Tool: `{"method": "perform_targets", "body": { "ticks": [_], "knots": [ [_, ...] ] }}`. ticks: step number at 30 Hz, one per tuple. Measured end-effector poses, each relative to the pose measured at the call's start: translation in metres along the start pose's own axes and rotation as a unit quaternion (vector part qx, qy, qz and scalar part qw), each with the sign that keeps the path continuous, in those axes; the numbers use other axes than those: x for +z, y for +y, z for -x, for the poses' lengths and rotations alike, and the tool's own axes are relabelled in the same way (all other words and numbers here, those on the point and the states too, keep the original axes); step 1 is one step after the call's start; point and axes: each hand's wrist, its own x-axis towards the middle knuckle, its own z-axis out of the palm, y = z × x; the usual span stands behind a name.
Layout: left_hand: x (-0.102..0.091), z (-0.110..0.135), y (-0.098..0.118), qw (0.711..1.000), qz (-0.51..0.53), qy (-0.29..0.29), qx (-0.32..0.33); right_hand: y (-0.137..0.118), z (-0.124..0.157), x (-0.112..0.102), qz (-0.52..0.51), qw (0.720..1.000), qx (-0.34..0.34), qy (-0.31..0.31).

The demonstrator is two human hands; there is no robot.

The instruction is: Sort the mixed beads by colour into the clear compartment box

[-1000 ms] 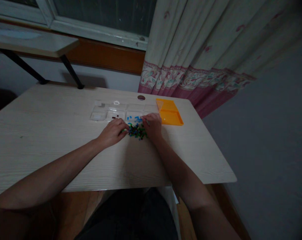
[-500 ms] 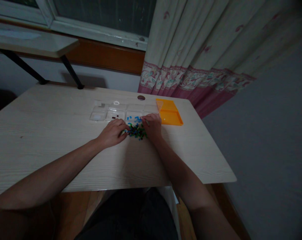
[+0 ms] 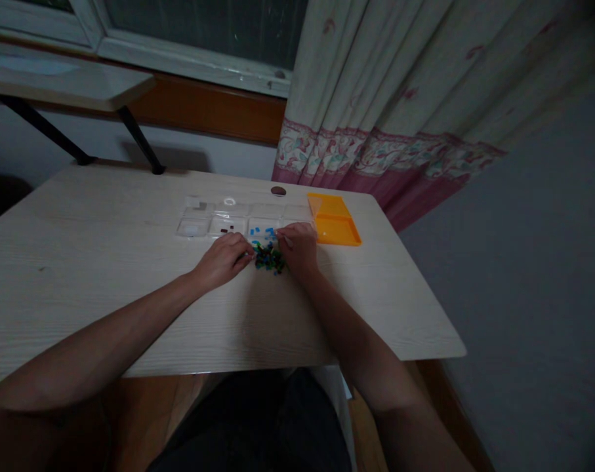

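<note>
On the pale wood-grain table (image 3: 105, 249), a loose heap of small green, blue and dark pieces (image 3: 269, 257) lies between the bare left hand (image 3: 222, 259) and the bare right hand (image 3: 300, 249). Both hands' fingertips sit close together; whether they hold a piece, I cannot tell. On the heap's far side lies a clear plastic compartment tray (image 3: 266, 211) with blue bits (image 3: 269, 230) inside, an orange plastic case (image 3: 335, 228) to its right.
</note>
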Motion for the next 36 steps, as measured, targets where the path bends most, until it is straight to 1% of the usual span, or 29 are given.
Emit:
{"method": "perform_targets", "body": {
  "ticks": [3,6,8,10,13,18,26,28,30,32,36],
  "knots": [
    [0.000,-0.002,-0.001,0.996,0.062,0.052,-0.033,-0.006,0.003,-0.002,-0.018,1.000,-0.023,-0.006],
    [0.001,-0.003,-0.003,0.979,0.140,0.116,-0.092,-0.014,0.007,-0.002,-0.039,0.996,-0.084,-0.013],
    [0.002,-0.004,-0.004,0.966,0.181,0.137,-0.122,-0.019,0.010,-0.001,-0.043,0.991,-0.124,-0.014],
    [0.003,-0.004,-0.004,0.959,0.210,0.134,-0.137,-0.025,0.012,-0.001,-0.039,0.989,-0.144,-0.019],
    [0.004,-0.004,-0.004,0.956,0.232,0.120,-0.138,-0.033,0.014,-0.003,-0.027,0.989,-0.141,-0.037],
    [0.005,-0.003,-0.004,0.963,0.217,0.110,-0.115,-0.039,0.013,-0.009,-0.026,0.989,-0.134,-0.058],
    [0.005,-0.004,-0.003,0.970,0.198,0.099,-0.101,-0.040,0.014,-0.008,-0.032,0.989,-0.133,-0.058],
    [0.004,-0.004,-0.002,0.972,0.186,0.104,-0.100,-0.036,0.013,-0.007,-0.032,0.990,-0.126,-0.053],
    [0.004,-0.004,-0.001,0.972,0.177,0.114,-0.101,-0.029,0.009,-0.005,-0.030,0.994,-0.100,-0.035],
    [0.004,-0.004,0.000,0.971,0.176,0.126,-0.105,-0.019,0.005,-0.004,-0.025,0.998,-0.053,-0.013],
    [0.005,-0.004,-0.002,0.970,0.175,0.130,-0.109,0.000,-0.002,-0.001,0.000,0.999,0.041,0.027]
  ]
}}
